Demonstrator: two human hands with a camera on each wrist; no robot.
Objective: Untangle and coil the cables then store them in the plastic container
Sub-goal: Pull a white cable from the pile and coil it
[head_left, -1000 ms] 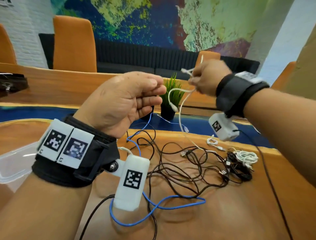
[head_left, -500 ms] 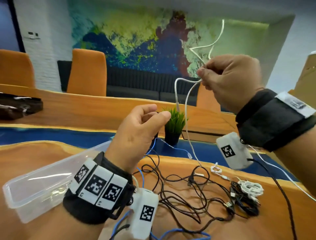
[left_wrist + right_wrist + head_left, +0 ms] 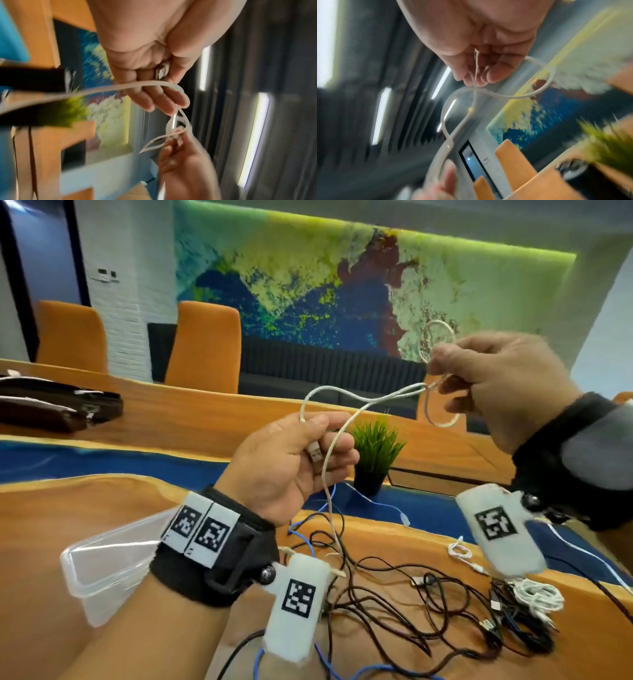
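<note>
A white USB cable [image 3: 346,397] hangs in the air between both hands. My left hand [image 3: 294,463] grips its USB plug [image 3: 314,454] end, seen close in the left wrist view as the plug [image 3: 162,71] between thumb and fingers. My right hand [image 3: 493,385] pinches the cable higher up at the right, where it forms small loops [image 3: 438,344]; the right wrist view shows the loop [image 3: 505,93] below the fingertips. One strand drops to the tangle of black cables [image 3: 394,604] on the table. A clear plastic container [image 3: 106,563] lies at the left, behind my left wrist.
A blue cable [image 3: 308,542] and a coiled white cable [image 3: 537,594] lie among the tangle on the wooden table [image 3: 51,515]. A small potted plant [image 3: 375,453] stands behind the hands. A dark pouch [image 3: 58,409] sits far left; orange chairs [image 3: 202,347] stand beyond.
My left hand rose and took hold of the white cable's plug end. My right hand moved right and stayed high, gathering the cable into loops. The head view tilted upward.
</note>
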